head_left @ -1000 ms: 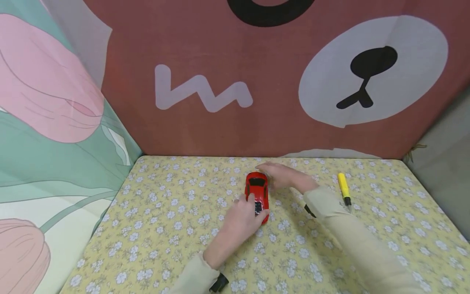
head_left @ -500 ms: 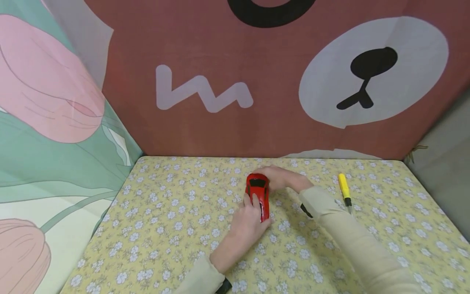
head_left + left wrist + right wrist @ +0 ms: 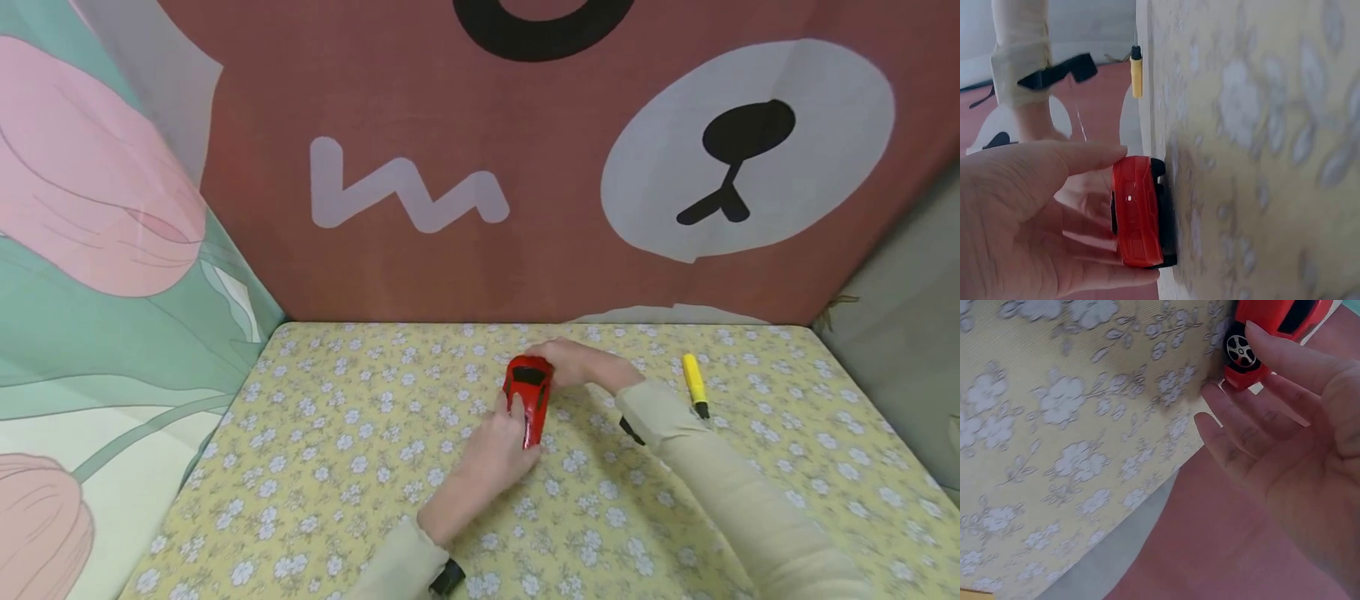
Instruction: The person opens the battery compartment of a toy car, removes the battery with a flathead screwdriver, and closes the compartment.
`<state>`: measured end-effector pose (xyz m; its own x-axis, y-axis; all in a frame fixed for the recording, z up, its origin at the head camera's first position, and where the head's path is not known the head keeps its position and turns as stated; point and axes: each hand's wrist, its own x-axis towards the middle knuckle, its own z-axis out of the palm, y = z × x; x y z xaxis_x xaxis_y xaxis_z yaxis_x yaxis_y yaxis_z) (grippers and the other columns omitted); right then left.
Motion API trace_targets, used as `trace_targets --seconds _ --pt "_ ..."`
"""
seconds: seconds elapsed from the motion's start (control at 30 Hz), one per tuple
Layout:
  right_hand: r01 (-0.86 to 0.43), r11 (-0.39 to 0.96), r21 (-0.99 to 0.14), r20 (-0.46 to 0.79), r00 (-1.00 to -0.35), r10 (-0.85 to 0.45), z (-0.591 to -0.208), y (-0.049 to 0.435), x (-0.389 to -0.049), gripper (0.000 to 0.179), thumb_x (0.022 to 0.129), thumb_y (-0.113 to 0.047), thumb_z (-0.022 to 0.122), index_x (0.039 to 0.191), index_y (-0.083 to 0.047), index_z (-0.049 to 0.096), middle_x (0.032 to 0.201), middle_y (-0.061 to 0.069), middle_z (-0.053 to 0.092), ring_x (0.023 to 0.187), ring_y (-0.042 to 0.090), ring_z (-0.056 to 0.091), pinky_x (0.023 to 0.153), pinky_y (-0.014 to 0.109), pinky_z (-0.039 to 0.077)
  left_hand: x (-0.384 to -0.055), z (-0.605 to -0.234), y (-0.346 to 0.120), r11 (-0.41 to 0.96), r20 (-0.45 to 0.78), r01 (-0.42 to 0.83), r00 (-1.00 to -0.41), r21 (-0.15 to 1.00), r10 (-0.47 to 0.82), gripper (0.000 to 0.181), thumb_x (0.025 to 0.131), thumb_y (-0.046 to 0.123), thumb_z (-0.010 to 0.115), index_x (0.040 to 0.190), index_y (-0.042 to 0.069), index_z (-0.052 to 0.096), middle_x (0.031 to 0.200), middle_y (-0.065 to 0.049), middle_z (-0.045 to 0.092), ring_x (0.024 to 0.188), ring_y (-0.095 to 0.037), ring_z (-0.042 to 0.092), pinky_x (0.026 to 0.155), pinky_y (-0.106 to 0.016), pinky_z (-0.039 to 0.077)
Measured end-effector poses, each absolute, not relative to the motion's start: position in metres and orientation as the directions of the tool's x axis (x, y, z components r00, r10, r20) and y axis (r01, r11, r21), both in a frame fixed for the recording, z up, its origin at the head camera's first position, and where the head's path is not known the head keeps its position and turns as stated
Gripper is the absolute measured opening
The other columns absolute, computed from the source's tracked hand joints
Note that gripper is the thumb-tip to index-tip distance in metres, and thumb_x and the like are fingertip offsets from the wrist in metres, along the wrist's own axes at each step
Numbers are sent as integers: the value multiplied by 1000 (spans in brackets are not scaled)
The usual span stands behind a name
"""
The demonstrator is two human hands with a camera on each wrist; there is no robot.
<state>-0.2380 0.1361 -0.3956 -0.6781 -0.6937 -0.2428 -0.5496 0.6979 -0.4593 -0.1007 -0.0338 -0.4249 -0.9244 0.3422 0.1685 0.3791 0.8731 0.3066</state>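
Observation:
A red toy car (image 3: 529, 402) with dark windows is near the middle of the table, its far end pointing at the back wall. My left hand (image 3: 487, 454) holds its near end; in the left wrist view the thumb and fingers span the red body (image 3: 1138, 212) from both sides, close beside the tabletop. At the far end, my right hand (image 3: 573, 364) grips the car's corner. The right wrist view shows the thumb by a silver-spoked wheel (image 3: 1240, 350) and the fingertips around that end, the lower fingers spread away from it.
To the right lies a screwdriver (image 3: 694, 383) with a yellow handle and black collar. The table (image 3: 337, 500) wears a yellow floral cloth. Behind it rises a reddish-brown printed fabric wall (image 3: 420, 283), with other fabric walls at both sides.
My left hand has shifted its fingers from on top of the car to around its near end. The right hand has closed in on the far end. The car is turned slightly.

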Motion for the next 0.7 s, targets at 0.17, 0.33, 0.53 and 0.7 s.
trace_targets --seconds 0.17,0.33,0.53,0.7 --pt "-513 710 -482 -233 -706 -669 -395 146 -235 47 91 2 76 136 0 64 123 11 71 110 27 68 94 43 55 -115 -422 -44 843 90 407 -911 351 403 70 86 21 82 140 -11 51 129 -29 56 81 -28 68 58 -29 55" --pt "-503 733 -459 -214 -738 -640 -394 154 -230 36 91 1 77 126 1 68 114 11 73 102 26 70 90 42 56 -131 -416 -56 802 -20 425 -879 420 477 74 88 16 77 151 -5 45 144 -25 50 96 -27 64 69 -31 53" --pt "-479 763 -434 -177 -785 -593 -402 164 -223 31 93 4 73 123 3 68 110 12 73 93 24 70 84 39 57 -147 -412 -69 742 -94 419 -837 523 539 81 88 10 76 159 2 38 158 -17 41 104 -21 59 73 -27 50" --pt "-504 745 -437 -114 -790 -602 -409 171 -218 45 92 11 68 136 7 60 117 20 70 101 29 69 87 41 57 -155 -411 -75 724 -135 408 -815 557 563 83 88 10 76 161 7 36 164 -13 35 104 -21 56 74 -28 49"
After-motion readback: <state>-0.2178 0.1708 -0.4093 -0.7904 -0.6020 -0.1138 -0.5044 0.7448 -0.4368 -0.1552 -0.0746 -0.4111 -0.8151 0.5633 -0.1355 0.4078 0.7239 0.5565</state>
